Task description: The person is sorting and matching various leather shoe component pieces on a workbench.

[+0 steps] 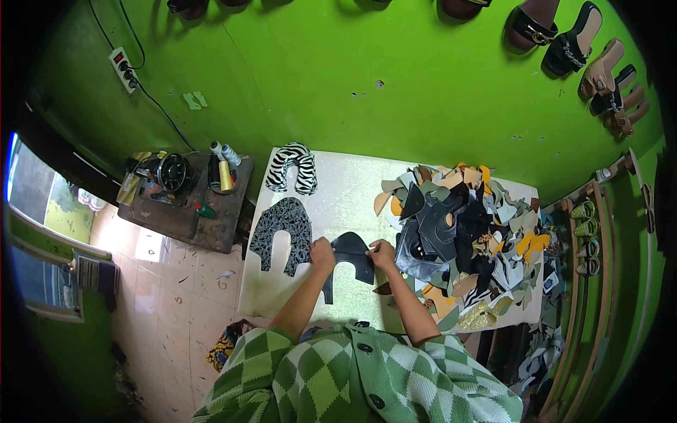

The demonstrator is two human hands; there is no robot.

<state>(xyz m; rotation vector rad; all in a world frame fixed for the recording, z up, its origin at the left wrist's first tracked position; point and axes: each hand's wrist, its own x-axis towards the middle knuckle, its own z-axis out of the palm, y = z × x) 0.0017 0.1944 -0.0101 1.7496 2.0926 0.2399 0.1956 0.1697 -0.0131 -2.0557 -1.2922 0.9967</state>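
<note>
A dark U-shaped shoe-upper piece lies over the table in front of me, its curved end pointing away. My left hand is closed at its left edge, and my right hand pinches the opposite edge. To the left of my left hand rests a black-and-grey patterned U-shaped piece. Beyond that one is a zebra-striped U-shaped piece, which looks like a small stack. Right of my right hand spreads a heap of cut material scraps, with larger black pieces on top.
The pale table stands against a green wall. At left, a wooden sewing table carries a sewing machine and thread cones. Sandals hang on the wall, and a wooden rack stands at right.
</note>
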